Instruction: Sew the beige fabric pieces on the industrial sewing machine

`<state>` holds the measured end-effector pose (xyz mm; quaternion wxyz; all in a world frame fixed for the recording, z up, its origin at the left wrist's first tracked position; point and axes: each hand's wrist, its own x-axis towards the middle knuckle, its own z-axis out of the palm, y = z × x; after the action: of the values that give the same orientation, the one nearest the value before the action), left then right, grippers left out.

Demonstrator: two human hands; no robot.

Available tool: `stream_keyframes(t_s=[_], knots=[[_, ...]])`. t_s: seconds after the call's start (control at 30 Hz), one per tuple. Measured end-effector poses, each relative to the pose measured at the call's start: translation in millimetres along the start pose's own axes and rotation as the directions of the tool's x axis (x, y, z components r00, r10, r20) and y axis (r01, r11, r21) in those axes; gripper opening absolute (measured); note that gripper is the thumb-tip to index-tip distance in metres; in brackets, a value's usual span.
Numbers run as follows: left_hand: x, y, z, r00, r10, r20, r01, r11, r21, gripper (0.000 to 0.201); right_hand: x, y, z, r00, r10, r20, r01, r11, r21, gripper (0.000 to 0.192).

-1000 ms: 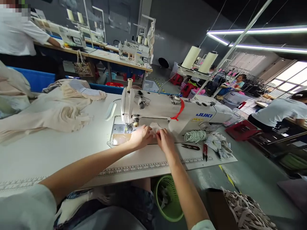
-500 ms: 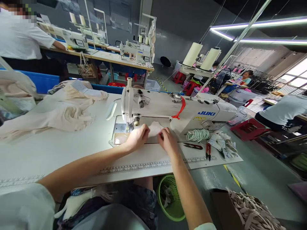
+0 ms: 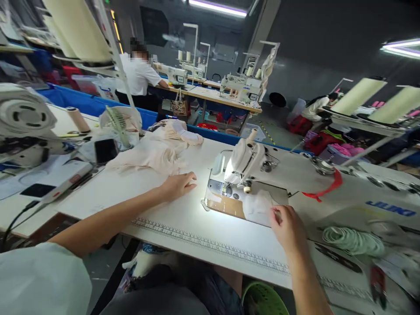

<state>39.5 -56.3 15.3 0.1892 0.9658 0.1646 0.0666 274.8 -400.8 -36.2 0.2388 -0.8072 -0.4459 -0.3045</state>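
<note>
My right hand (image 3: 287, 227) pinches a small pale fabric piece (image 3: 259, 206) that lies on the bed of the white sewing machine (image 3: 262, 166), just right of the needle. My left hand (image 3: 179, 184) rests flat and empty on the white table (image 3: 183, 218), fingers apart. It lies left of the machine and close to a heap of cream fabric (image 3: 154, 153).
A coil of pale green cord (image 3: 352, 239) and dark snips (image 3: 339, 258) lie at the right. A green basket (image 3: 262, 299) sits under the table edge. A phone (image 3: 105, 151) and small fan (image 3: 120, 124) stand at the left. A person (image 3: 139, 78) works at a far table.
My left hand let go of the fabric piece and moved left onto the table toward the cream heap. My view swung left. The right hand stays on the piece.
</note>
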Motion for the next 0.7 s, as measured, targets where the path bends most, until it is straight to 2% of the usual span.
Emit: stream_keyframes(t_s=[0.07,0.13,0.23,0.3,0.37,0.47,0.57,0.63,0.7], knots=[[-5.4,-24.1,-18.5,0.994,0.092,-0.063,-0.092,0.996,0.006,0.022,1.8,-2.4,-1.5,0.999,0.016,-0.046,-0.015,1.0,0.014,0.015],[-11.5,-50.3,-38.9,0.978,0.178,-0.107,-0.17,0.982,0.082,0.018,3.5,-6.7,-3.2,0.998,0.042,-0.055,-0.041,0.999,0.011,0.017],[-15.9,-81.9,-59.5,0.967,0.243,-0.069,-0.22,0.944,0.247,0.017,4.8,-11.4,-3.2,0.997,0.05,-0.055,-0.05,0.999,0.009,0.018],[-14.4,-92.6,-62.5,0.969,0.245,-0.036,-0.22,0.918,0.33,0.016,4.9,-11.8,-2.0,0.998,0.037,-0.053,-0.035,0.999,0.026,0.017],[-11.3,-96.3,-60.4,0.969,0.245,-0.024,-0.218,0.899,0.38,0.013,4.9,-11.0,-1.3,0.998,0.028,-0.05,-0.026,0.999,0.045,0.016],[-9.6,-95.6,-59.0,0.955,0.286,-0.076,-0.236,0.891,0.387,0.013,6.2,-13.0,-3.7,0.997,0.022,-0.077,-0.019,0.999,0.043,0.014],[-13.9,-91.1,-63.0,0.899,0.391,-0.195,-0.331,0.901,0.281,0.018,8.5,-27.2,-10.6,0.995,0.003,-0.103,0.002,0.999,0.052,0.013],[-16.5,-84.1,-63.8,0.867,0.417,-0.272,-0.386,0.908,0.162,0.022,10.4,-45.5,-15.3,0.999,-0.029,-0.03,0.033,0.99,0.136,0.014],[-15.1,-72.0,-59.9,0.881,0.389,-0.268,-0.398,0.917,0.021,0.022,13.7,-68.4,-18.0,0.986,-0.098,0.137,0.063,0.968,0.244,0.02]])
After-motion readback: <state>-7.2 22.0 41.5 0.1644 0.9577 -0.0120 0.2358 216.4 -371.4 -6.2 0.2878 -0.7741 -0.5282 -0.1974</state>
